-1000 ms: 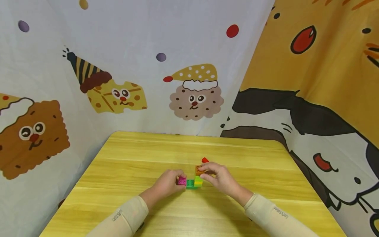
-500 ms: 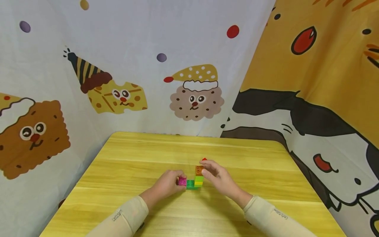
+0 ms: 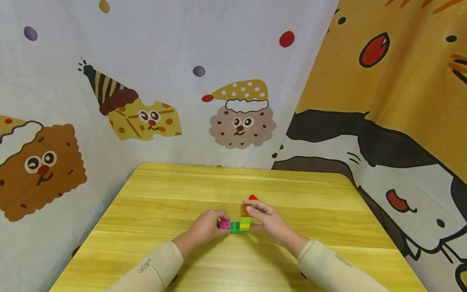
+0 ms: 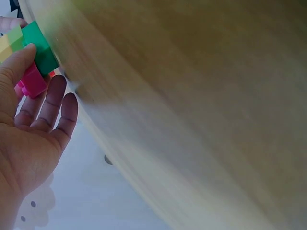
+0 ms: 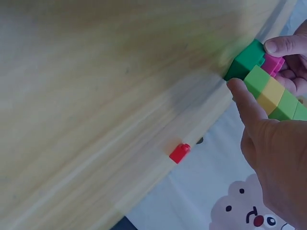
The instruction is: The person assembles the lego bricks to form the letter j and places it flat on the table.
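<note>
In the head view, my left hand point(image 3: 208, 224) pinches the pink toy brick point(image 3: 225, 223) at the left end of a green brick point(image 3: 235, 227). In the left wrist view, the thumb lies across the joint of the pink brick point(image 4: 33, 81) and green brick point(image 4: 40, 50). From the green brick's right end rises a tower of lime and yellow bricks point(image 3: 245, 223), topped by an orange brick point(image 3: 244, 209). My right hand point(image 3: 273, 222) grips this tower from the right, fingers at the orange top and one digit low by the base. Part of the tower leaves the right wrist view.
A loose red brick point(image 5: 180, 153) lies on the wooden table point(image 3: 175, 190), just behind my right hand. Beyond the table's far edge hangs a curtain point(image 3: 164, 61) printed with cartoon figures.
My right hand first pressed the orange brick, then loosened from it, and now grips the tower with one digit lower down. The left hand keeps its hold on the pink brick.
</note>
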`<state>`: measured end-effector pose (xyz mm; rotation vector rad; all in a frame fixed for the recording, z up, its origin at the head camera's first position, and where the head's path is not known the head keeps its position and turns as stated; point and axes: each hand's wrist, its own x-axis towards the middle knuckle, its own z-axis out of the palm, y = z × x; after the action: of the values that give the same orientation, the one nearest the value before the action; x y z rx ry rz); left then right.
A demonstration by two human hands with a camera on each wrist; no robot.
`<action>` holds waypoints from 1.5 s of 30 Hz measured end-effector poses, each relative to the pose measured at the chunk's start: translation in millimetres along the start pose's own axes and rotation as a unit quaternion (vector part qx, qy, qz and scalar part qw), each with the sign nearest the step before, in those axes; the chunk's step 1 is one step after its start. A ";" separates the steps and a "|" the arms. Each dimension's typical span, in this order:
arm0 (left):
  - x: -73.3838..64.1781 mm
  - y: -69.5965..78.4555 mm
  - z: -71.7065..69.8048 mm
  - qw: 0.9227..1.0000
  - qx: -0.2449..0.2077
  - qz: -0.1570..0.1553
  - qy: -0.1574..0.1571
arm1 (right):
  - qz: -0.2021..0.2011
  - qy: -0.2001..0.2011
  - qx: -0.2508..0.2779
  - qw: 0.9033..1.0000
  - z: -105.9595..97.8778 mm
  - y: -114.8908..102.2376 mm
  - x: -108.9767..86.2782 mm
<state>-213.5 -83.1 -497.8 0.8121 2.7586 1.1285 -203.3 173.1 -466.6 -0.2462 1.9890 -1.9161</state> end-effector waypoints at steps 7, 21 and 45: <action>-0.4 1.2 0.2 1.000 -0.005 -0.007 -0.002 | 0.014 -0.020 0.078 0.997 2.4 3.8 2.3; 2.2 -1.9 1.6 1.000 -0.010 -0.006 -0.004 | 0.007 0.024 0.077 0.997 10.3 7.4 1.8; 3.2 -4.9 3.1 1.000 -0.020 -0.010 -0.006 | 0.005 0.045 0.069 0.997 11.9 10.1 6.4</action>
<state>-217.8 -82.5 -502.8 0.7840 2.7196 1.1666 -203.5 160.3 -477.6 -0.1147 1.8987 -2.0800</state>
